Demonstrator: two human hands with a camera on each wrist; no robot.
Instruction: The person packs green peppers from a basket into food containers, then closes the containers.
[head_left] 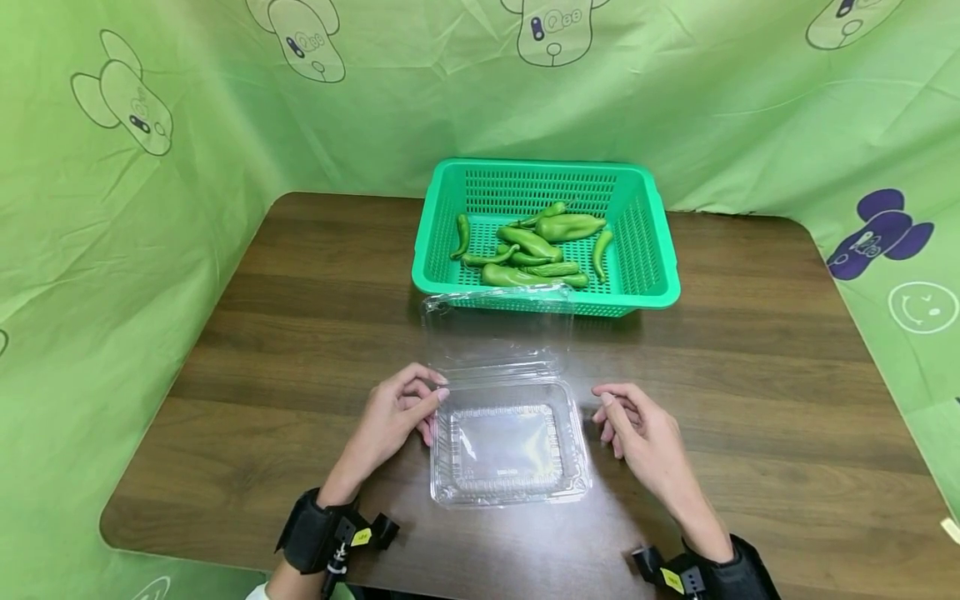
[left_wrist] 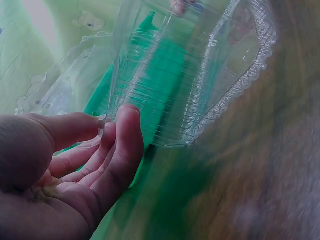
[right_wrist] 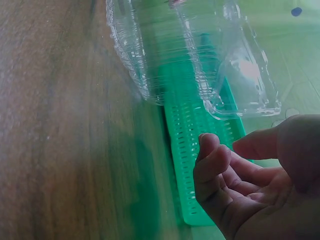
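Note:
A clear plastic clamshell box (head_left: 510,450) lies open on the brown table near the front edge, its lid (head_left: 495,333) standing up toward a green basket (head_left: 660,250). The basket holds several green peppers (head_left: 540,250). My left hand (head_left: 401,412) rests at the box's left rim, fingers loosely curled with their tips against the plastic; the left wrist view shows this hand (left_wrist: 90,160) beside the box (left_wrist: 200,75). My right hand (head_left: 637,425) lies just right of the box, relaxed and holding nothing. In the right wrist view, the right hand (right_wrist: 245,180) is apart from the box (right_wrist: 190,55).
The wooden table (head_left: 300,275) has rounded corners and is ringed by green cloth curtains (head_left: 150,208) on three sides. The basket (right_wrist: 195,150) stands directly behind the box. Black straps sit on both wrists.

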